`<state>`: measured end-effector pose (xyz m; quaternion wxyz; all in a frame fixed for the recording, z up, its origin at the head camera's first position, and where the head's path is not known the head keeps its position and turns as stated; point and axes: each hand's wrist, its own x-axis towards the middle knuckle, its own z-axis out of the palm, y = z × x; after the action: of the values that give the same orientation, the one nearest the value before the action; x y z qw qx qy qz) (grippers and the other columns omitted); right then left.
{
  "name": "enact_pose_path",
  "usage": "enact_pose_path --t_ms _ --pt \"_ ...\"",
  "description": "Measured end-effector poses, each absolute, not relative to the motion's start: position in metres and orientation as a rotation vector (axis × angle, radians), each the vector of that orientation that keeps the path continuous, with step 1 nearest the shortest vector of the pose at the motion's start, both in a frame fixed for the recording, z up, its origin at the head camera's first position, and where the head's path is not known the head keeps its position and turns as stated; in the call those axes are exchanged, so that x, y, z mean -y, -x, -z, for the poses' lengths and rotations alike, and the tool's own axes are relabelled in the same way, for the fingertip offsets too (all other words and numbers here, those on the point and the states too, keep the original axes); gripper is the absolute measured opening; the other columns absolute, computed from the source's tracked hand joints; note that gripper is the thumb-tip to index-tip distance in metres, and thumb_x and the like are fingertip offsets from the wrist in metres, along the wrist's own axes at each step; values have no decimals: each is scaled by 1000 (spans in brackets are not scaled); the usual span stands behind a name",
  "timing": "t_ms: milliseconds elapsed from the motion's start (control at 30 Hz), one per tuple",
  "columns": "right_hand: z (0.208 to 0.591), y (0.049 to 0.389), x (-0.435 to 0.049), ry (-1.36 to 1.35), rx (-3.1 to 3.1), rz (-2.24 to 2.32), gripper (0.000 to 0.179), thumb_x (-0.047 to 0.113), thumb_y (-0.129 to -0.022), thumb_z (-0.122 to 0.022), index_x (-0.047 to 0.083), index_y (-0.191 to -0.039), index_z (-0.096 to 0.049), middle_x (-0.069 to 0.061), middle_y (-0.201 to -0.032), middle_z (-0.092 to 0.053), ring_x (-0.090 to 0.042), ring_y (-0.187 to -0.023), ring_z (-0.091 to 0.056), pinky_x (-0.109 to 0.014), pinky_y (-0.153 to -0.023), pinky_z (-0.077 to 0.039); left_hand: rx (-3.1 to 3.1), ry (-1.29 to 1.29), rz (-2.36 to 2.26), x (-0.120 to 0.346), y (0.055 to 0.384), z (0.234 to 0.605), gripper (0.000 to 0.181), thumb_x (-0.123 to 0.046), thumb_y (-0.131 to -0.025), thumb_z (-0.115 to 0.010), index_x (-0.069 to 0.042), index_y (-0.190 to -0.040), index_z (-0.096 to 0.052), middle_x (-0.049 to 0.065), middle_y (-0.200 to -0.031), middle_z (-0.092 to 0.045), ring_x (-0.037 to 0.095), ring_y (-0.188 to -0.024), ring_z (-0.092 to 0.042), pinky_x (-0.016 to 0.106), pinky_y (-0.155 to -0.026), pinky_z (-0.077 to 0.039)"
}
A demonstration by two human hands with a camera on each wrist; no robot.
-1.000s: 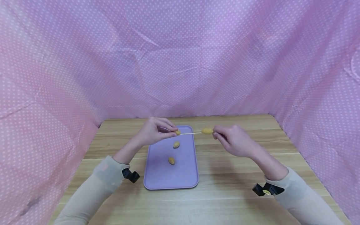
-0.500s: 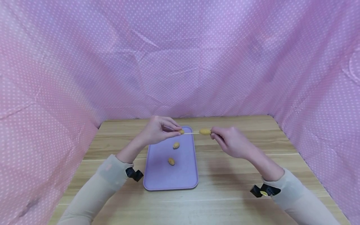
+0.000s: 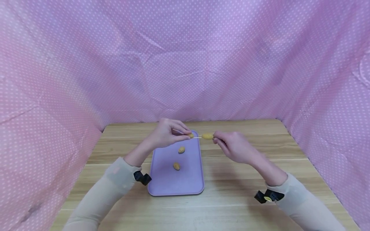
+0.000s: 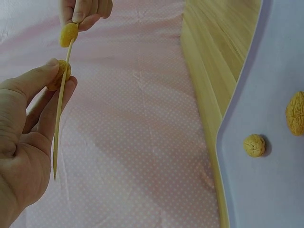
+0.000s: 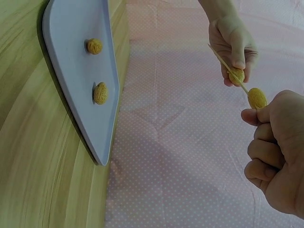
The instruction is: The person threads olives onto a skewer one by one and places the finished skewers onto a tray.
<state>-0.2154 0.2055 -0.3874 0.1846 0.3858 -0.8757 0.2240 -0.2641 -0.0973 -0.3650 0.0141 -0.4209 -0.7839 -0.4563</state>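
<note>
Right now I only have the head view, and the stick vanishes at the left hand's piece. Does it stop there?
Observer: No. In the left wrist view, the stick runs past the yellow piece in the left hand to a pointed tip.
Operator: What are the lower fingers of the right hand doing?
Observer: The right wrist view shows them curled toward the palm.
Operator: Are the two loose pieces on the tray smooth?
Observer: No, the left wrist view shows wrinkled surfaces.

The left hand pinches between thumb and fingertips, facing the right hand, whose fingers curl inward, each forearm slanting back behind its hand.
</note>
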Motion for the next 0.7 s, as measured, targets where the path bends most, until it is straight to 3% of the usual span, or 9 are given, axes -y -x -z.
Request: enact_pose_path --t_ms 700 --pt "386 218 -196 -1110 2466 -659 13 7 -104 -65 12 -92 -65 9 -69 -54 4 -56 -38 -16 -50 -38 2407 1355 1449 80 265 360 14 2 -87 -85 1 -101 -83 13 -100 -81 24 -92 -80 24 -81 -68"
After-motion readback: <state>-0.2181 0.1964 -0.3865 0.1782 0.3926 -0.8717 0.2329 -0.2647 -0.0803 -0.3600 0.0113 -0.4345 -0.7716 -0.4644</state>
